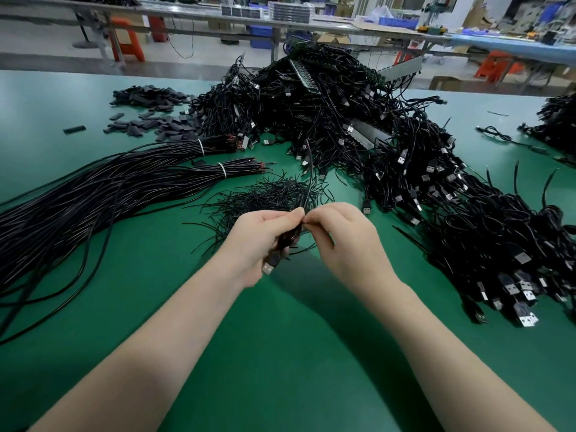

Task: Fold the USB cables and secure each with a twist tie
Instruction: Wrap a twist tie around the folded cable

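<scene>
My left hand (260, 236) grips a folded black USB cable (288, 240) above the green table; its silver plug (268, 267) pokes out below my palm. My right hand (338, 233) pinches a thin black twist tie (308, 179) right at the bundle, and the tie's free end rises up and away from my fingers. Just beyond my hands lies a loose heap of twist ties (268, 196). A big pile of loose USB cables (327, 110) fills the middle and back of the table.
Long black wire bundles (103, 194) with white ties stretch across the left. Cables with plugs (498, 244) spread along the right side. Small black sleeve pieces (149, 120) lie at the back left. The green table (280, 353) lies bare between my forearms.
</scene>
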Demonstrator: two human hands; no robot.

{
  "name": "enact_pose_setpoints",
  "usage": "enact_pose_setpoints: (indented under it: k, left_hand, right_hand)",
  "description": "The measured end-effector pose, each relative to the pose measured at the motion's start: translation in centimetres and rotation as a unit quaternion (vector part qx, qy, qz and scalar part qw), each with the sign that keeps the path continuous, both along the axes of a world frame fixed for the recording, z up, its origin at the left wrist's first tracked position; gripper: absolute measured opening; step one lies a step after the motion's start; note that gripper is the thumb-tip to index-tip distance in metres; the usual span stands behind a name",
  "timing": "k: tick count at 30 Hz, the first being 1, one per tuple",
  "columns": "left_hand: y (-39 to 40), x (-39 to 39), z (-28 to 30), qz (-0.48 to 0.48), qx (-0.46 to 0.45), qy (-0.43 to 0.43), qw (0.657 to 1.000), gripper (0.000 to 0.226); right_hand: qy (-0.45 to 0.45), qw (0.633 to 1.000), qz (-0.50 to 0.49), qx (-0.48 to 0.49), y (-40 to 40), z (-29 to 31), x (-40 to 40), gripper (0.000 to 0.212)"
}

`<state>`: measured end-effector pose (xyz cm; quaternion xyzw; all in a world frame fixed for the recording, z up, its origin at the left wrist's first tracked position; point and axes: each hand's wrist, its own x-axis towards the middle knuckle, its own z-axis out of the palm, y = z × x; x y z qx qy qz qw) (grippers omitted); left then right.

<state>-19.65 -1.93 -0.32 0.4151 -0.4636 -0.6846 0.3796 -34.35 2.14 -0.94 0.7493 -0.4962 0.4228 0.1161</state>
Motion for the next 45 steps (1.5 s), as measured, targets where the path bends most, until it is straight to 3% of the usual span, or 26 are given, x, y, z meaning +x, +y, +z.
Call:
enact_pose_setpoints:
  k: [2,4,6,8,9,11,12,18,21,24,28,31,33,35,37,39,41,42,45]
  left_hand:
    - [-0.1,0.6,0.7,-0.079,0.147,0.053,0.985,0.016]
    - [-0.1,0.6,0.3,-0.091,0.173,0.08,0.978,0.017]
    - [0.3,-0.2,-0.5,-0.046,0.087,0.058,0.993,0.024]
    - [0.7,-0.9,-1.5,0.03,-0.036,0.076,0.996,0.027]
    - [0.7,-1.1,-2.1,0.065,-0.079,0.085,0.991,0.026]
    - [0.6,-1.1,-3.1,0.106,-0.141,0.069,0.982,0.021]
    - [0.6,-1.0,-3.5,0.107,-0.161,0.055,0.98,0.019]
    - [0.8,-1.0,-3.5,0.078,-0.201,0.039,0.976,0.01]
    - [0.8,-1.1,-3.5,0.085,-0.199,0.027,0.976,0.032]
    - [0.9,-1.2,-3.6,0.095,-0.201,0.024,0.975,0.035]
    - [0.8,-1.2,-3.4,0.115,-0.198,0.011,0.973,0.011]
    - [0.8,-1.2,-2.9,0.119,-0.168,0.002,0.979,0.011]
    - [0.8,-1.1,-2.4,0.093,-0.089,0.021,0.991,0.014]
    - [0.8,-1.0,-1.9,0.032,0.043,0.067,0.996,0.016]
    - [0.9,-1.0,-1.8,0.001,0.102,0.106,0.989,0.017]
    - [0.8,-1.2,-2.3,0.02,0.044,0.101,0.994,0.019]
    - [0.8,-1.3,-2.8,0.071,-0.052,0.099,0.991,0.015]
    - [0.7,-1.3,-3.1,0.093,-0.095,0.091,0.987,0.01]
    - [0.6,-1.3,-3.6,0.116,-0.186,0.064,0.974,0.011]
  right_hand:
    - [0.113,0.989,0.025,-0.088,-0.3,-0.2,-0.6,0.009]
    - [0.142,0.982,0.038,-0.116,-0.5,-0.3,-1.2,0.012]
    - [0.085,0.994,0.036,-0.06,-0.5,-0.5,-1.3,0.01]
    - [-0.074,0.995,0.015,0.059,-0.3,-0.4,-0.8,0.015]
    - [-0.181,0.974,0.009,0.138,-0.2,-0.1,-0.5,0.016]
    - [-0.389,0.874,0.028,0.289,-0.4,0.4,-0.3,0.01]
    - [-0.447,0.827,0.038,0.339,-0.4,0.6,-0.4,0.012]
    - [-0.577,0.663,0.067,0.472,0.0,1.0,-0.8,0.019]
    - [-0.602,0.625,0.096,0.488,0.0,1.3,-1.0,0.013]
    - [-0.579,0.653,0.094,0.478,0.2,1.3,-0.9,0.009]
    - [-0.484,0.754,0.075,0.437,0.4,1.5,-0.6,0.015]
    - [-0.282,0.909,0.0,0.307,0.0,1.0,-0.3,0.016]
    - [-0.114,0.978,-0.011,0.173,-0.1,0.7,-0.3,0.01]
    - [0.058,0.997,0.016,0.039,-0.3,0.1,-0.7,0.007]
    - [0.142,0.988,0.026,-0.05,-0.4,-0.6,-1.4,0.014]
    - [0.081,0.996,0.023,-0.032,-0.5,-0.7,-1.5,0.01]
    - [-0.082,0.993,0.004,0.085,-0.4,-0.6,-1.2,0.01]
    - [-0.177,0.97,0.004,0.168,-0.3,-0.4,-0.9,0.013]
    - [-0.433,0.833,0.074,0.336,-0.4,-0.2,-0.6,0.016]
